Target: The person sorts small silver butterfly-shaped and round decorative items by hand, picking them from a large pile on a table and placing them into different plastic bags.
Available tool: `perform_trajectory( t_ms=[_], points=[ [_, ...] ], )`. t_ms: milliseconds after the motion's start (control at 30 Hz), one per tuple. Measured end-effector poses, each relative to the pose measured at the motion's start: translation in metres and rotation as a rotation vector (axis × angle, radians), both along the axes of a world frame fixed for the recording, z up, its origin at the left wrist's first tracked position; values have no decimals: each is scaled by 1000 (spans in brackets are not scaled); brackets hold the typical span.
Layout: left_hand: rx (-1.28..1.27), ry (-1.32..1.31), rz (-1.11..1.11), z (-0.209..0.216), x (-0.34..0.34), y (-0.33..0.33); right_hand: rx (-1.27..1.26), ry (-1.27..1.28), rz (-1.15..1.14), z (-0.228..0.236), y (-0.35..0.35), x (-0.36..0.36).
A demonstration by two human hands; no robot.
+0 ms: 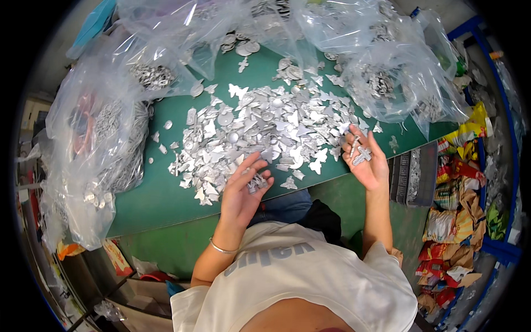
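In the middle of the frame, the left hand [238,196] is at the near edge of a heap of silvery metal charms [254,130]. Its grip is narrow, the fingers curled around a few small metal pieces [255,182]; their exact shapes are too small to tell. A silver-coloured bangle [223,248] circles that wrist.

Right of centre, the right hand [366,163] is turned palm up, apart from the left hand. Its grip is half curled and holds a cross-shaped charm [362,154] against the fingers and palm.

The heap spreads over the green worktop [160,207] across the centre of the frame. At its upper edge lies a butterfly-shaped charm [238,91]; above that, near the top centre, 1 more cross-shaped piece [243,65] lies just beside some round medallions [248,47].

Clear plastic bags holding metal pieces line the worktop: 1 large bag [83,182] at the left of the frame, others along the top, and 1 bag [354,102] at the upper right. Beyond the worktop's right edge stands a grey plastic bin [427,180]; farther right, colourful packets [442,224] are stacked beside a blue metal frame [502,252]. A white T-shirt [315,276] fills the lower centre.
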State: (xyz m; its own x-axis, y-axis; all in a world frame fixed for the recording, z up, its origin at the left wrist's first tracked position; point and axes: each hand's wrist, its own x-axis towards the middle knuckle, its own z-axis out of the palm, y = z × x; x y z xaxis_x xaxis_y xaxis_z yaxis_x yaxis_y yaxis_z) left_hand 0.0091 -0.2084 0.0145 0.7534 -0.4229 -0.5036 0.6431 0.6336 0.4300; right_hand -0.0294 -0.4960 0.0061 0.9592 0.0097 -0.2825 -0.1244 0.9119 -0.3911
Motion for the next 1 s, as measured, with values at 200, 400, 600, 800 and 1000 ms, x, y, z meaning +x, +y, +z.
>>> perform_trajectory(
  t_ms=[200,400,600,800,1000],
  points=[
    [-60,0,-64,-3,1,-5,-929,229,4,2,-6,-9],
    [-200,-13,-204,-10,-3,4,-1742,-31,-143,-4,17,-2],
    [-113,-41,-153,-2,-6,-8,-2074,-112,-116,-7,32,11],
    [-68,-10,-164,0,-7,-13,-1778,-183,-161,-12,20,13],
    [-7,14,-164,-1,-8,-19,-290,-2,-63,3,-12,-19]
  ],
)
